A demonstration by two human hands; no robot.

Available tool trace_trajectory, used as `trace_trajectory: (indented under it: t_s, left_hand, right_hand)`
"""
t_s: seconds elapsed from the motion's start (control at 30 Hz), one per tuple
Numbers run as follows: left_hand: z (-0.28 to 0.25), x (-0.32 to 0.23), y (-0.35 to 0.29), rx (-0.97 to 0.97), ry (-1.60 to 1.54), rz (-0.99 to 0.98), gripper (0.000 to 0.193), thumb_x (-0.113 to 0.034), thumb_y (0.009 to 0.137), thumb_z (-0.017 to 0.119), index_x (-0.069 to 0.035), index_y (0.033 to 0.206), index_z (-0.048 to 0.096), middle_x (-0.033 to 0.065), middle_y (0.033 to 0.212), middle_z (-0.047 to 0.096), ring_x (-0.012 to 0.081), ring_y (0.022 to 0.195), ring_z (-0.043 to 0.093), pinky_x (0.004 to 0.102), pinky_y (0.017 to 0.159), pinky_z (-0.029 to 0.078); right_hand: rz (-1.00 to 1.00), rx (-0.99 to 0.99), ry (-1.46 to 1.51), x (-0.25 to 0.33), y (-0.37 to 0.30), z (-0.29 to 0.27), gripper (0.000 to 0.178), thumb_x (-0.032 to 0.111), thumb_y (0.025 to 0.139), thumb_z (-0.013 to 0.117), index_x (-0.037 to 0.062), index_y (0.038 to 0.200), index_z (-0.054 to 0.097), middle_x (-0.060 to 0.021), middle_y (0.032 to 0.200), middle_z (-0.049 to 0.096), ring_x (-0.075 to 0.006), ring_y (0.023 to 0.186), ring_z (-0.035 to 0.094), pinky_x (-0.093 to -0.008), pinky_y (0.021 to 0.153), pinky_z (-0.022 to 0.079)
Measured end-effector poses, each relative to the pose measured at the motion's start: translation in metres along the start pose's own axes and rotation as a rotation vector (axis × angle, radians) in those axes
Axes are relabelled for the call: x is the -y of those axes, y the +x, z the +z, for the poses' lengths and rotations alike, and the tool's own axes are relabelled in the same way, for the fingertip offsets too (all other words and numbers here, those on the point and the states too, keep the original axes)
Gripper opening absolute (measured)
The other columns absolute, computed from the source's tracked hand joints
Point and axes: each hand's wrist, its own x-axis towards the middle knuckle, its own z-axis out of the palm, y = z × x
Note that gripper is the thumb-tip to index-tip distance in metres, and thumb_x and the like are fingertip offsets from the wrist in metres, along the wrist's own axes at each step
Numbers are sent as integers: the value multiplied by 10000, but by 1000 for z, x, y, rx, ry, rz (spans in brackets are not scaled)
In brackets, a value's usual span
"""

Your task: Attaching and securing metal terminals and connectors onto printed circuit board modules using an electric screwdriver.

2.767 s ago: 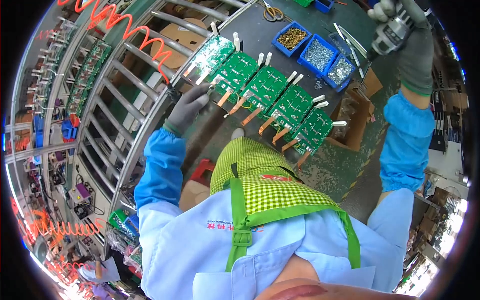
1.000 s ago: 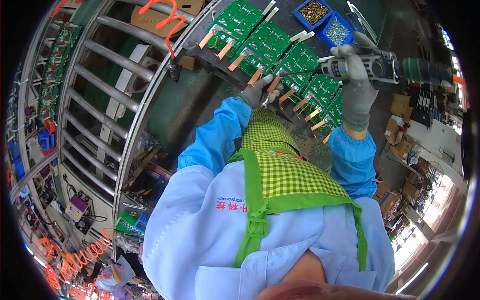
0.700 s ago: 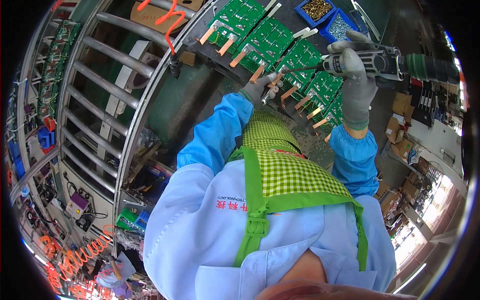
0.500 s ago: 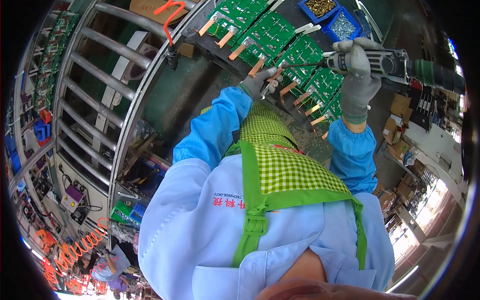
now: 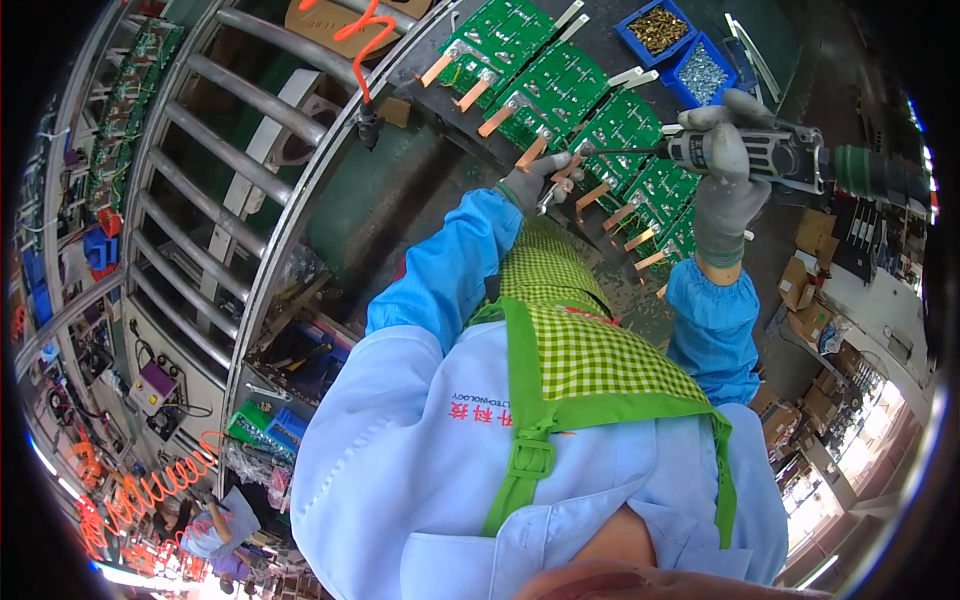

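Note:
My right hand (image 5: 732,185), in a grey glove, is wrapped round a power screwdriver (image 5: 785,157) held level. Its long thin bit (image 5: 628,151) points left and reaches the fixed end of a copper strip (image 5: 572,166) on a green circuit board (image 5: 622,130). At that strip's free end is my left hand (image 5: 530,184), also gloved, its fingers closed on the strip. A shiny metal piece (image 5: 545,204) shows under those fingers; its kind is unclear. More green boards (image 5: 545,88) lie in a slanting row, with copper strips (image 5: 497,120) jutting toward me.
Behind the boards stand blue bins, one with brass-coloured hardware (image 5: 657,31), the other with silvery hardware (image 5: 702,76). White strips (image 5: 752,55) lie beside them. A metal roller conveyor (image 5: 240,160) curves along the left, with an orange coiled hose (image 5: 372,45) above. Cartons (image 5: 805,270) stand at right.
The whole view has shifted slightly, so the boards and hands appear a little lower and farther right. Both hands keep their places at the strip and screwdriver.

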Motion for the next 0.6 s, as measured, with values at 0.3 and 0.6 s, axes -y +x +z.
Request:
trace_trajectory:
  t_s: [0.3, 0.6]
  left_hand:
    - [-24, 0, 5, -174, 278, 14, 324, -282, 910, 498, -75, 1159, 516, 47, 895, 594, 82, 657, 549, 195, 478, 448]
    - [-18, 40, 10, -153, 478, 4, 368, -198, 872, 583, -14, 1184, 515, 97, 975, 622, 148, 750, 605, 262, 611, 520]
  right_hand:
    - [-14, -132, -101, 24, 2, -16, 397, 200, 816, 553, -63, 1105, 489, -120, 829, 615, -205, 754, 599, -340, 701, 509]
    - [-25, -241, -133, 39, -26, -48, 447, 225, 779, 553, -70, 1106, 479, -112, 804, 608, -219, 737, 585, -362, 703, 501]
